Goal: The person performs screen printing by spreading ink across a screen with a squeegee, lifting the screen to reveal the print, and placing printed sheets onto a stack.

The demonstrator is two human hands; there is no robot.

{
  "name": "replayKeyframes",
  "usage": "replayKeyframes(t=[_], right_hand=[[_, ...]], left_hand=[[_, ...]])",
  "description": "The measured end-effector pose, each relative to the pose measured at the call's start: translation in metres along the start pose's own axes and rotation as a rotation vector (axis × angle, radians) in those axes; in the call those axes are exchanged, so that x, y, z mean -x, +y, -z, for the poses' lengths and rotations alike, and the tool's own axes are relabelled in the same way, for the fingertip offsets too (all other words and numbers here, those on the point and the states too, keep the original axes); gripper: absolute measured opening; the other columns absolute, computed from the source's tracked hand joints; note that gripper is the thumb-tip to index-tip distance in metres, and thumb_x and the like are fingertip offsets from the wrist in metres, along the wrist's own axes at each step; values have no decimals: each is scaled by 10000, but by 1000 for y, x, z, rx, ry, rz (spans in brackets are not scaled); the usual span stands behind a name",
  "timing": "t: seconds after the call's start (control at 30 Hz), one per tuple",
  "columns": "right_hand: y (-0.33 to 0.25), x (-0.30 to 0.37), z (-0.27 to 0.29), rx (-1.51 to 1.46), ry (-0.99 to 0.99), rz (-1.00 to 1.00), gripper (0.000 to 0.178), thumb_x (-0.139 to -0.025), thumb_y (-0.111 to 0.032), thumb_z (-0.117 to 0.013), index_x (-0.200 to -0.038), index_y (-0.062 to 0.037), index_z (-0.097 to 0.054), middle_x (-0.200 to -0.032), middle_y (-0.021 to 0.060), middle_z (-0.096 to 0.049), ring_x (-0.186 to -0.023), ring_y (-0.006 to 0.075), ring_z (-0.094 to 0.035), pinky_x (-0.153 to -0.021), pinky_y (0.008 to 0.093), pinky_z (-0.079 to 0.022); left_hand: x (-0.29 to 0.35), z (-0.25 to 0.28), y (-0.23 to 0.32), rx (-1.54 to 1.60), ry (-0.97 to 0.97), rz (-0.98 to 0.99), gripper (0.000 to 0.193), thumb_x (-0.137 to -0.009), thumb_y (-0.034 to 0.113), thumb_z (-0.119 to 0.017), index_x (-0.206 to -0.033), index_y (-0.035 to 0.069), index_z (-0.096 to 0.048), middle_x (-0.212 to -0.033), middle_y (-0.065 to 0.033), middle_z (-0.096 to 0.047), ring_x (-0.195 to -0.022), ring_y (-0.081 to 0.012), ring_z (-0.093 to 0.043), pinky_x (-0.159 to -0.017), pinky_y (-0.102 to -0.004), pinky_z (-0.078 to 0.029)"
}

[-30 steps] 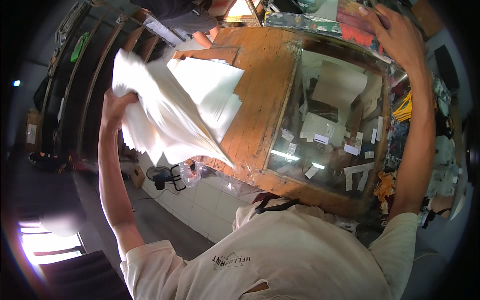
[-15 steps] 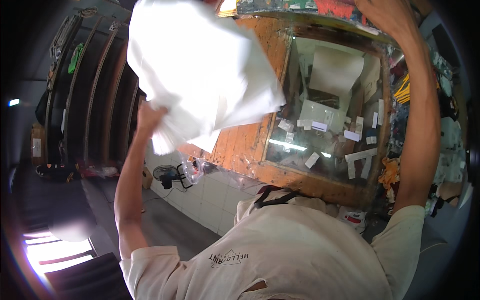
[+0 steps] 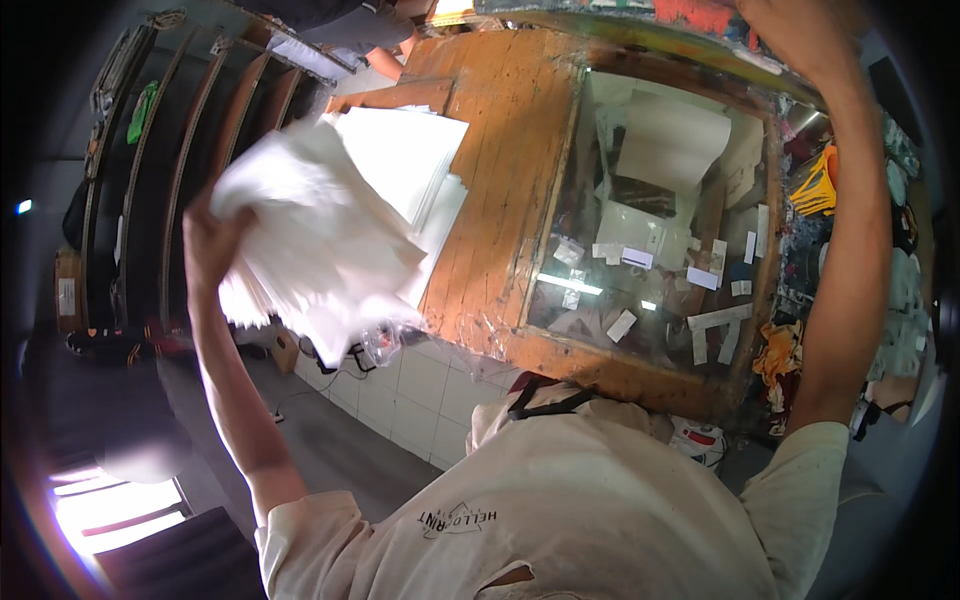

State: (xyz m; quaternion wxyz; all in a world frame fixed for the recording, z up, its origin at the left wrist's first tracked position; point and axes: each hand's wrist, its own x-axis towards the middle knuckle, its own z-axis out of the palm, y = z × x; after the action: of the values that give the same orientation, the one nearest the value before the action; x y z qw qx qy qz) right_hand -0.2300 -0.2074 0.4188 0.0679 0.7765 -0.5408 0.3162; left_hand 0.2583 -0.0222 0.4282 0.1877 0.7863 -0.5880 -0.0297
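A limp white sheet [image 3: 330, 240], blurred and creased, hangs from my left hand [image 3: 215, 245], whose fingers are closed on its left edge. Whether it is cloth or paper I cannot make out. Below and behind it, a pile of white sheets [image 3: 395, 155] lies on the left part of the wooden table [image 3: 500, 150]. At the top right, my right hand [image 3: 790, 35] is beside the paint-stained frame [image 3: 640, 18] along the table's far edge. The upper edge of the picture cuts off its fingers, so its grip does not show.
A glass panel [image 3: 600, 325] with bits of tape is set into the table. Dark shelving [image 3: 190, 170] stands at the left. Another person's arm [image 3: 385, 62] shows at the far left. Orange and yellow rags [image 3: 780, 355] hang by the right edge.
My left hand has swung left and down with the white sheet, uncovering the pile and the other person beyond. My right hand has shifted slightly right.
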Motion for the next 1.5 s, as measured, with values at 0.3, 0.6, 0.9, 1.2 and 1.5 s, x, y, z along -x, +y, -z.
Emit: replayKeyframes(t=[0.3,0.6,0.9,1.2,1.5], right_hand=[[-9,-4,-2,-66,-40,-41,352,-967,-293,-626,-784,1,-681,-626,128,-704,-575,224,-734,-627,377,-577],[0,-25,0,-30,-189,-196,309,-966,-300,-619,-847,-27,-702,-618,110,-701,-609,229,-735,-692,384,-583],[34,-40,-30,4,-236,-66,589,-960,-586,-567,-1150,-44,-698,-811,162,-671,-837,291,-689,-803,384,-503],[65,-18,-40,5,-161,-235,580,-929,-504,-674,-1271,-35,-665,-1188,187,-678,-1087,274,-650,-947,376,-490],[66,-7,-35,-123,-237,-256,650,-965,-419,-669,-1354,90,-562,-1282,245,-646,-1189,289,-623,-1040,369,-460]], left_hand=[[-43,36,41,164,-99,190,486,-726,137,-748,-1148,-73,-631,-910,-164,-705,-779,-234,-699,-760,-371,-584],[-76,14,73,709,-109,280,590,-720,378,-791,-1168,17,-662,-1004,-117,-669,-839,-235,-668,-783,-381,-573],[-111,-245,-249,83,-260,172,786,-676,445,-900,-1253,-26,-651,-1159,-188,-720,-1043,-299,-696,-947,-397,-542],[-143,-267,-254,-259,-28,274,926,-785,727,-692,-1371,27,-540,-1291,-298,-607,-1146,-387,-646,-928,-517,-524],[-30,-406,-87,-238,-66,-103,706,-1014,531,-482,-1571,123,-336,-1627,-272,-210,-1536,-443,-100,-1128,-760,-68]])
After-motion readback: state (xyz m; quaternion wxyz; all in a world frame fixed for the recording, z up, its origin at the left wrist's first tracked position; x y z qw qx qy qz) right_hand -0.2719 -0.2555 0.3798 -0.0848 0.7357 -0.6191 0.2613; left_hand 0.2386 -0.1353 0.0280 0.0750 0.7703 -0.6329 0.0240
